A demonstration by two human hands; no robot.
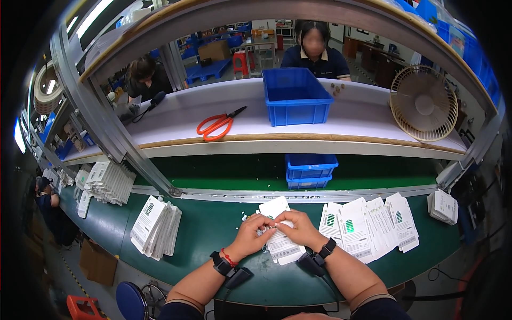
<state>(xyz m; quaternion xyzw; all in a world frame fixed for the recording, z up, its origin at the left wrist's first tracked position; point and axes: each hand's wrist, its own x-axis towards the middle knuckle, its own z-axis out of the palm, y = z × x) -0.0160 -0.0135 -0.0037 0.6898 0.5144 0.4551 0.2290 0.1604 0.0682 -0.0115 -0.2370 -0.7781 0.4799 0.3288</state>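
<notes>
A: Where are the hands?

B: The left hand point(249, 234) and right hand point(294, 229) are together, fingertips bunched above the white cards point(286, 253) on the green tabletop point(208, 226). I can't tell whether they pinch anything.

A: How would those cards handle?

B: Probably light, fairly stiff, slightly slick; I'd hold the long edges and spare the corners.

A: Anything in the way?

B: Fanned cards point(358, 229) near the right hand, a leaning stack point(150, 226) farther left, and the shelf point(181, 117) beyond.

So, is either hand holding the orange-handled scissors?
No, the scissors lie on the white shelf, away from the left hand and the right hand.
</notes>
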